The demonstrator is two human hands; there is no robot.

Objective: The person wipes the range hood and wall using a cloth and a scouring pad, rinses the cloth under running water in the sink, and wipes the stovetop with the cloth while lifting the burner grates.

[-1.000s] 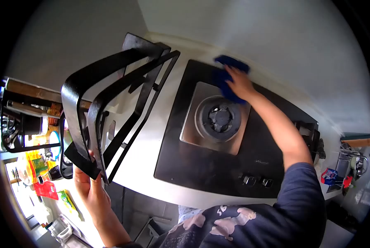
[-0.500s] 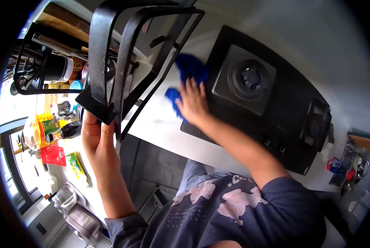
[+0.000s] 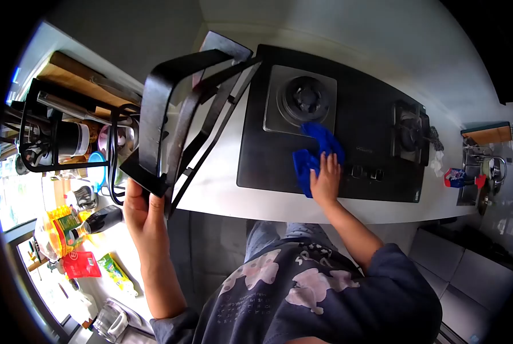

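Observation:
My left hand [image 3: 146, 215] pinches a black metal stove grate [image 3: 151, 117] by a lower corner, between thumb and fingers, and holds it raised and tilted above the counter's left part. A bunched blue cloth [image 3: 309, 163] lies on the front of the black gas hob [image 3: 279, 166]. On top of the cloth rests my right hand [image 3: 326, 179], pressing it down with the fingers; part of the cloth is hidden beneath them. Just behind the cloth, the left burner [image 3: 306, 98] sits bare in its square metal plate.
The right burner [image 3: 410, 135] carries a black grate. Control knobs [image 3: 366, 172] sit at the hob's front. To the left stand a wire rack [image 3: 67, 166], a dark bottle [image 3: 103, 219], a red packet [image 3: 81, 265] and a glass jug [image 3: 112, 321]. A sink [image 3: 468, 172] is far right.
My right hand has slid the blue cloth from the counter left of the hob onto the hob's front, to the right. The grate stays in my left hand; the view has shifted.

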